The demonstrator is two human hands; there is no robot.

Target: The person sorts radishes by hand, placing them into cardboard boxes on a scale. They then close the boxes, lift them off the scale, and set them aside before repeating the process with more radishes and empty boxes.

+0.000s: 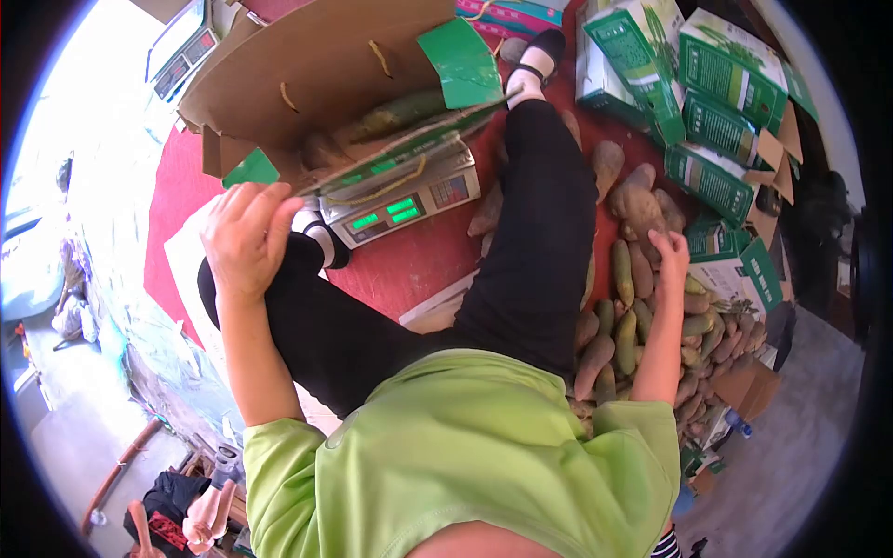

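Note:
An open cardboard box [307,65] with green printed flaps rests on a digital scale [400,209] whose display is lit green. Inside the box lie a long green vegetable [400,113] and a brownish tuber [321,153]. My left hand [246,237] is at the near left corner of the box, its fingers curled over the edge of the front wall. Over to the right, my right hand [672,253] has its fingers closed at the lower end of a large, lumpy brown tuber [640,206]. The palm side of both hands is hidden.
A heap of brown tubers and green vegetables [625,325] lies beside my right leg. Several green-and-white cartons [730,70] are stacked at the upper right. Red covering [391,284] spreads under the scale. A second scale [186,60] stands upper left. Another person's hands [206,521] show lower left.

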